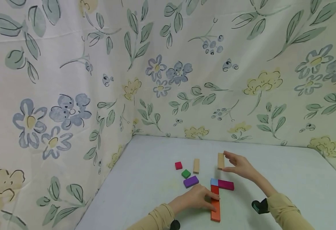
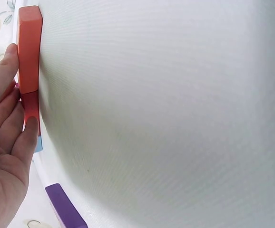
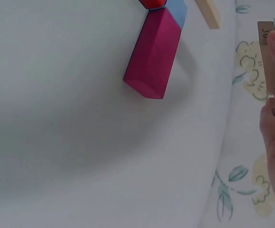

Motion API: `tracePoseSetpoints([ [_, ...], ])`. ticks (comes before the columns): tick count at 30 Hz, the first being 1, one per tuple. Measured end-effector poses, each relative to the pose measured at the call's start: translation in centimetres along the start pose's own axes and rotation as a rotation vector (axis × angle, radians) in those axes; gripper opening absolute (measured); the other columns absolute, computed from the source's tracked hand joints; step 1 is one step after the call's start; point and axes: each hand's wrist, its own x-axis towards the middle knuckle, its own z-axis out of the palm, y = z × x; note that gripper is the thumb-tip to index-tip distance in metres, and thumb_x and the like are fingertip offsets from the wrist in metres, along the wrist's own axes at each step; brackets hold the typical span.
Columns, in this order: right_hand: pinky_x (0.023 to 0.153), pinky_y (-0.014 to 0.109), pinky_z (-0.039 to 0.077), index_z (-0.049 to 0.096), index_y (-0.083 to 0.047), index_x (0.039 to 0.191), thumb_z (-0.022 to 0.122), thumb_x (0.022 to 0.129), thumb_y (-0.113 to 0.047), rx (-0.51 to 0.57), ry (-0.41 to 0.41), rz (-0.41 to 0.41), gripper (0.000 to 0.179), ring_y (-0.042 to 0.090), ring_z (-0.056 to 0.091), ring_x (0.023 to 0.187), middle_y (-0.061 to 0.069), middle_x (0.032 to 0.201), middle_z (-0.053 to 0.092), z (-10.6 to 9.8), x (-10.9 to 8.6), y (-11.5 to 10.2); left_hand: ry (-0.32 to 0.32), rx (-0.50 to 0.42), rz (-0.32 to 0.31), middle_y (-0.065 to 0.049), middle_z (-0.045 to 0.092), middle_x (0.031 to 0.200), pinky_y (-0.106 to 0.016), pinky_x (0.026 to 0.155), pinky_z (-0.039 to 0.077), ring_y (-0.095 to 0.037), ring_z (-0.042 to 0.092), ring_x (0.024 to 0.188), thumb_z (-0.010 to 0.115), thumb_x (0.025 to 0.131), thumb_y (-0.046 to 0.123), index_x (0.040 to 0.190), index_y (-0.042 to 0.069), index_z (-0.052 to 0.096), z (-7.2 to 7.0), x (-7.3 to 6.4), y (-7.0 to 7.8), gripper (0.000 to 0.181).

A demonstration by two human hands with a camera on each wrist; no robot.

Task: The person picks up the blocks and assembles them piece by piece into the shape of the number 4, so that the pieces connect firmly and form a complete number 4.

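Observation:
My left hand point(image 1: 195, 196) lies over a row of blocks, its fingers against the red block point(image 1: 215, 189) and thumb on the orange block point(image 1: 215, 216). A light blue block point(image 1: 214, 181) meets the red one's far end, and a magenta block point(image 1: 226, 185) extends right from it. Farther back, my right hand point(image 1: 241, 165) pinches a plain wooden block point(image 1: 220, 161) lengthwise between thumb and fingers. In the right wrist view this wooden block point(image 3: 270, 66) shows a dark printed number near one end.
Left of the row lie a purple block point(image 1: 191, 181), a green cube point(image 1: 186, 173) and a red cube point(image 1: 178, 165). Another plain wooden block point(image 1: 196, 166) stands near them. Floral cloth point(image 1: 202, 80) hangs behind and left of the white table point(image 1: 145, 172).

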Motion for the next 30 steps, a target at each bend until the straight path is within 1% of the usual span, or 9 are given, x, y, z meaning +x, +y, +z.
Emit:
tracePoseSetpoints([
  [5, 0.095, 0.045, 0.044, 0.037, 0.009, 0.14, 0.076, 0.079, -0.018, 0.012, -0.007, 0.0, 0.077, 0.046, 0.044, 0.128, 0.03, 0.142, 0.042, 0.5, 0.4, -0.3, -0.011, -0.01, -0.019, 0.016, 0.07, 0.11, -0.01, 0.055, 0.034, 0.008, 0.04, 0.065, 0.071, 0.084, 0.034, 0.122, 0.027, 0.066, -0.2, -0.1, 0.2, 0.039],
  [10, 0.095, 0.046, 0.044, 0.037, 0.007, 0.141, 0.076, 0.079, -0.018, 0.027, -0.018, 0.003, 0.077, 0.046, 0.043, 0.128, 0.029, 0.142, 0.041, 1.1, 0.6, -0.4, -0.015, -0.029, -0.029, 0.017, 0.069, 0.11, -0.01, 0.056, 0.035, 0.008, 0.043, 0.066, 0.071, 0.084, 0.033, 0.122, 0.028, 0.065, 0.0, -0.1, 0.1, 0.039],
  [14, 0.095, 0.046, 0.044, 0.038, 0.008, 0.14, 0.076, 0.079, -0.019, 0.013, -0.017, -0.013, 0.077, 0.046, 0.045, 0.127, 0.031, 0.141, 0.042, 1.5, 0.6, -0.4, -0.013, -0.033, -0.033, 0.017, 0.071, 0.107, -0.011, 0.055, 0.035, 0.008, 0.043, 0.065, 0.071, 0.084, 0.033, 0.122, 0.028, 0.065, 0.1, -0.1, 0.0, 0.039],
  [17, 0.094, 0.046, 0.045, 0.038, 0.009, 0.139, 0.076, 0.08, -0.019, 0.001, -0.017, -0.019, 0.076, 0.047, 0.045, 0.126, 0.032, 0.141, 0.042, 1.6, 0.6, -0.3, -0.013, -0.039, -0.033, 0.017, 0.07, 0.109, -0.011, 0.055, 0.035, 0.008, 0.043, 0.065, 0.071, 0.084, 0.033, 0.122, 0.028, 0.065, 0.1, -0.1, -0.1, 0.039],
  [24, 0.095, 0.046, 0.046, 0.038, 0.008, 0.14, 0.076, 0.08, -0.019, 0.014, -0.031, 0.022, 0.075, 0.046, 0.045, 0.126, 0.031, 0.141, 0.042, 2.3, 0.6, -0.1, -0.014, -0.044, -0.013, 0.015, 0.067, 0.117, -0.009, 0.058, 0.037, 0.01, 0.044, 0.069, 0.07, 0.085, 0.031, 0.123, 0.026, 0.065, -0.1, -0.2, 0.0, 0.038],
  [30, 0.093, 0.046, 0.046, 0.039, 0.009, 0.139, 0.076, 0.079, -0.019, 0.018, -0.038, 0.029, 0.076, 0.047, 0.046, 0.126, 0.032, 0.14, 0.043, 3.0, 0.6, 0.3, -0.007, -0.032, -0.003, 0.016, 0.067, 0.116, -0.008, 0.058, 0.038, 0.011, 0.046, 0.07, 0.07, 0.085, 0.032, 0.122, 0.025, 0.066, 0.1, -0.2, -0.1, 0.038],
])
